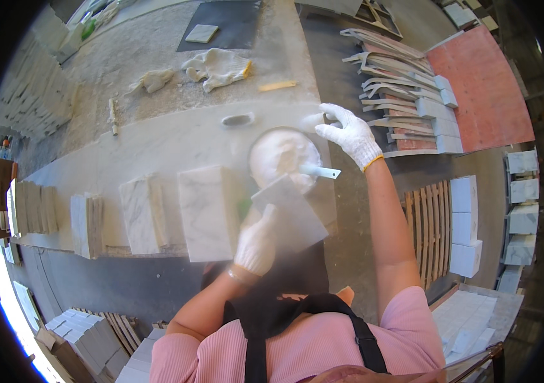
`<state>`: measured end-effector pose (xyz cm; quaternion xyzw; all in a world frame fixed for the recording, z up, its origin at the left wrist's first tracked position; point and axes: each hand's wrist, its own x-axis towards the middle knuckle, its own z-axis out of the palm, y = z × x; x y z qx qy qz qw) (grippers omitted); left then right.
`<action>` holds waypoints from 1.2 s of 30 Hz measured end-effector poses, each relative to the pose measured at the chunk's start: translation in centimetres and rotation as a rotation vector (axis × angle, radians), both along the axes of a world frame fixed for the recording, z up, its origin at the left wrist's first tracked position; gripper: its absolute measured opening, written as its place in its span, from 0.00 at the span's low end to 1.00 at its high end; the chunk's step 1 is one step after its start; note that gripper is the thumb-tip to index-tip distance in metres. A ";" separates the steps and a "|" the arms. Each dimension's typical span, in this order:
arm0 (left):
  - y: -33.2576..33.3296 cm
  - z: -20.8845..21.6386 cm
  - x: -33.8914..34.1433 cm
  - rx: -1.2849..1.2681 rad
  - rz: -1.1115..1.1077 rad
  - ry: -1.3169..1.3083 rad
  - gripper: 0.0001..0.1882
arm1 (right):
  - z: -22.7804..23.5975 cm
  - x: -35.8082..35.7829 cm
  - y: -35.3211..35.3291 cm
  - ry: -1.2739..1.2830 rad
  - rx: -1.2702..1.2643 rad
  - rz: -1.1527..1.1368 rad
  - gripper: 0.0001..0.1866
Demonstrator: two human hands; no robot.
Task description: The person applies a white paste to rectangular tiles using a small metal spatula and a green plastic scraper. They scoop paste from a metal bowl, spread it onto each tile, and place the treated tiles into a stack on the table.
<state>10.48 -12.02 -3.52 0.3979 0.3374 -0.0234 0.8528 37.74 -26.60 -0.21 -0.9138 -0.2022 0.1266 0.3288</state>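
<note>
My gloved left hand (pixel 258 246) is closed on the near-left edge of a pale grey marble tile (pixel 294 214), thumb on its upper face. The tile is tilted and overlaps the near rim of a round bowl (pixel 254 150). White paste or powder (pixel 284 153) fills the bowl, and a scraper with a light blue handle (pixel 323 172) rests in it, handle pointing right. Beyond the bowl's right side is my gloved right hand (pixel 351 135), thumb and fingers apart. A small, blurred whitish object (pixel 311 121) lies beside its fingertips; contact is unclear.
Stacks of marble tiles (pixel 205 214) stand along the table's near edge to the left. White gloves (pixel 221 67), a small pale block (pixel 237 120) and a yellowish strip (pixel 278 85) lie farther back. Right of the table are a pallet (pixel 428 230) and a reddish board (pixel 479 89).
</note>
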 end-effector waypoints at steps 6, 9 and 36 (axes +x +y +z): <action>-0.1 0.9 -0.1 -0.121 0.039 -0.012 0.18 | -2.6 1.8 1.1 0.374 0.308 0.059 0.20; -0.3 1.0 0.2 -0.091 0.056 0.000 0.17 | -0.2 0.0 -0.5 0.256 0.390 0.043 0.14; -0.5 -1.1 -0.1 -0.141 0.050 -0.122 0.21 | 7.6 -10.3 -2.4 0.362 0.236 0.174 0.20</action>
